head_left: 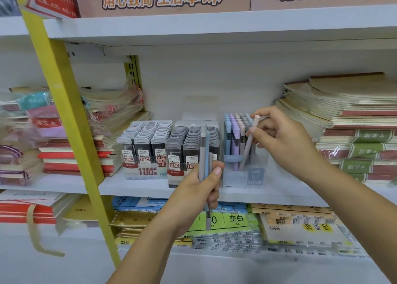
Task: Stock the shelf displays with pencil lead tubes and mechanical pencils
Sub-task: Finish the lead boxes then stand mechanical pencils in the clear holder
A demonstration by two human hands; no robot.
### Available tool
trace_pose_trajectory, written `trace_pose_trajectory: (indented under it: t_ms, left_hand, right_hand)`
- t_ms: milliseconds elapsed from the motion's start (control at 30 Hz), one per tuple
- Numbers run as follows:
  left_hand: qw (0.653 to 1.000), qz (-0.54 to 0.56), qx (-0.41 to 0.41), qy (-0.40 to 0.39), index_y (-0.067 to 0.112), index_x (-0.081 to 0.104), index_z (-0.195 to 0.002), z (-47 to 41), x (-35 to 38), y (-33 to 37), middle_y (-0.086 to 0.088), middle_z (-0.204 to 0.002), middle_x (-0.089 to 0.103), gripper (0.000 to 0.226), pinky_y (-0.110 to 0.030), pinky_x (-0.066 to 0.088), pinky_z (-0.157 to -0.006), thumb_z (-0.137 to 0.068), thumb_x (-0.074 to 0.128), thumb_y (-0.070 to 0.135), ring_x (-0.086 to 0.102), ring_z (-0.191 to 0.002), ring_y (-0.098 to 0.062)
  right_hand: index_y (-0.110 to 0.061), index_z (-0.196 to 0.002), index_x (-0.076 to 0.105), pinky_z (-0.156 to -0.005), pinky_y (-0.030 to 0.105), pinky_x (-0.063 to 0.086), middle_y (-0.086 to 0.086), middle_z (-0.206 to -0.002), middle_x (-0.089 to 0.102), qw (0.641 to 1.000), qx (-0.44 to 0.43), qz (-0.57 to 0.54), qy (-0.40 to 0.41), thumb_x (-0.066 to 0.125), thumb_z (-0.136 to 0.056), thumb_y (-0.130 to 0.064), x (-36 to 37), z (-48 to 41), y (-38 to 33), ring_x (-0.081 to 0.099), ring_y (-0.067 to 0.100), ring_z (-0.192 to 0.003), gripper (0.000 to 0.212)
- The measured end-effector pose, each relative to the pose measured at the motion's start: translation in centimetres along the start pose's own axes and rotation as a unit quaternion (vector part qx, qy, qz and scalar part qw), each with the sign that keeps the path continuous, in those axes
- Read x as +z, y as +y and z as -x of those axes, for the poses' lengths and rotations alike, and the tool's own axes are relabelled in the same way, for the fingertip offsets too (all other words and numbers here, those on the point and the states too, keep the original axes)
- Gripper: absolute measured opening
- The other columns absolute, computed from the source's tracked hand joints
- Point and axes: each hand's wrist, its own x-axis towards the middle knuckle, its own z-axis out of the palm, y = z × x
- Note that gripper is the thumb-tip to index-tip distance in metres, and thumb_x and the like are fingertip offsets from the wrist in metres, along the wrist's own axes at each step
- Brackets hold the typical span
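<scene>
While left fingers [216, 172] clamped round slim matte pencils [203, 150], right fingers [263, 112] pinching one round-capped pencil [249, 146]

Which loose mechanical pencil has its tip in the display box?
The beige pencil pinched by the right hand, tip inside the clear display box; the left hand grips the grey and blue pencils outside it.
</scene>
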Motion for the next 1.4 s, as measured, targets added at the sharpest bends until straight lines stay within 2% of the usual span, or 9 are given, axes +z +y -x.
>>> trace_pose_trajectory:
  t_ms: [400,667,767,833,967,1100,1200,1333,1400]
  left_hand:
    - [1.0,-0.018,0.01,-0.013,0.015,0.06,-0.115,0.0,-0.2,0.6,0.002,-0.077,0.064,0.021,-0.02,0.045,-0.056,-0.106,0.047,0.029,0.043,-0.055,-0.007]
    - [0.999,-0.023,0.021,-0.028,0.018,0.064,-0.117,0.2,0.5,1.0,-0.001,-0.091,0.072,0.024,-0.022,0.046,-0.06,-0.106,0.046,0.028,0.05,-0.062,-0.009]
    - [0.999,-0.028,0.017,-0.036,0.023,0.068,-0.115,0.3,0.9,1.5,0.0,-0.089,0.073,0.024,-0.021,0.05,-0.063,-0.106,0.047,0.03,0.056,-0.065,-0.009]
    - [0.999,-0.024,0.015,-0.044,0.021,0.068,-0.115,0.3,1.2,1.7,-0.001,-0.088,0.073,0.024,-0.021,0.051,-0.065,-0.105,0.048,0.03,0.058,-0.067,-0.009]
    - [0.998,-0.025,0.017,-0.062,0.015,0.065,-0.108,0.3,1.8,2.0,-0.001,-0.086,0.074,0.023,-0.02,0.052,-0.065,-0.103,0.05,0.032,0.062,-0.067,-0.008]
    - [0.997,0.019,-0.004,-0.071,0.012,0.065,-0.121,0.5,1.6,1.8,-0.009,-0.096,0.077,0.035,-0.027,0.059,-0.072,-0.097,0.054,0.035,0.072,-0.081,-0.016]
    - [0.997,-0.007,-0.034,-0.065,0.016,0.066,-0.121,0.9,0.7,1.4,-0.009,-0.101,0.076,0.029,-0.024,0.053,-0.057,-0.101,0.054,0.033,0.068,-0.072,-0.014]
    - [1.0,0.008,-0.021,-0.006,0.019,0.075,-0.101,1.1,-0.4,1.3,-0.002,-0.081,0.069,0.02,-0.017,0.033,-0.041,-0.088,0.066,0.031,0.041,-0.05,-0.006]
    - [0.999,-0.002,-0.005,0.042,0.015,0.073,-0.101,1.0,-0.8,1.7,-0.001,-0.075,0.067,0.014,-0.016,0.032,-0.04,-0.092,0.066,0.024,0.036,-0.046,-0.005]
  right_hand:
    - [-0.032,-0.109,0.046,-0.076,0.043,0.058,-0.005,-0.082,0.068,0.999,0.002,0.041,-0.016,0.063,-0.092,-0.019,0.1,-0.3,0.1,0.067,0.012,-0.081,0.028]
    - [-0.02,-0.12,0.063,-0.063,0.014,0.037,-0.003,-0.097,0.051,0.986,-0.043,0.155,0.035,0.067,-0.089,-0.021,1.4,0.9,0.0,0.049,0.003,-0.071,0.031]
    - [-0.021,-0.12,0.063,-0.069,0.008,0.037,-0.006,-0.097,0.051,0.994,-0.045,0.078,0.067,0.06,-0.094,-0.022,1.7,2.1,-1.2,0.052,0.002,-0.08,0.026]
    - [-0.029,-0.112,0.066,-0.075,0.005,0.039,-0.01,-0.1,0.059,1.0,-0.001,-0.016,0.0,0.057,-0.093,-0.029,2.0,2.8,-2.2,0.055,-0.002,-0.088,0.021]
    - [-0.024,-0.098,0.071,-0.084,0.025,0.053,-0.003,-0.094,0.071,0.977,0.092,-0.16,-0.112,0.064,-0.09,-0.021,2.4,3.4,-2.9,0.067,0.01,-0.089,0.011]
    - [-0.015,-0.096,0.068,-0.065,0.015,0.052,-0.001,-0.083,0.075,0.959,0.114,-0.256,-0.045,0.061,-0.092,-0.018,1.4,3.3,-2.8,0.068,0.007,-0.073,0.009]
    - [-0.01,-0.101,0.064,-0.059,0.02,0.054,0.007,-0.085,0.075,0.94,0.126,-0.318,0.012,0.054,-0.096,-0.015,0.1,2.8,-2.3,0.069,0.014,-0.071,0.013]
    - [-0.007,-0.099,0.064,-0.066,0.026,0.059,0.013,-0.087,0.075,0.934,0.172,-0.312,-0.027,0.052,-0.095,-0.003,-1.4,3.0,-1.4,0.071,0.023,-0.075,0.014]
    - [-0.016,-0.088,0.072,-0.067,0.023,0.057,0.004,-0.085,0.075,0.961,0.173,-0.187,-0.106,0.057,-0.092,-0.007,-2.2,3.2,-1.1,0.07,0.015,-0.075,0.019]
